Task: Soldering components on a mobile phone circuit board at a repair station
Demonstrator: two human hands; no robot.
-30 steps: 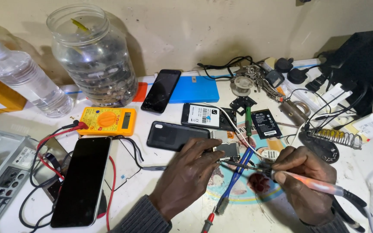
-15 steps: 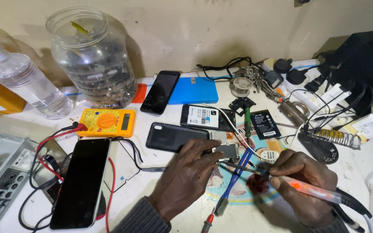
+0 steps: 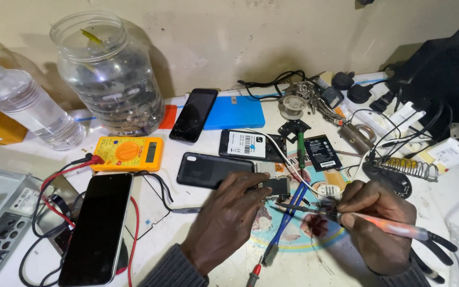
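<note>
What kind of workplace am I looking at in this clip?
Most likely a phone repair bench. A yellow multimeter lies among several phones, one a black phone lying flat. The right hand holds a soldering iron toward a small circuit board that the left hand steadies.

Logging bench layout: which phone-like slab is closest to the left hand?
The dark phone back cover, lying camera-hole up just above the left hand; the other phones lie farther off.

yellow multimeter point(image 3: 127, 153), blue case point(image 3: 235, 112), orange soldering iron point(image 3: 394, 228)
</note>
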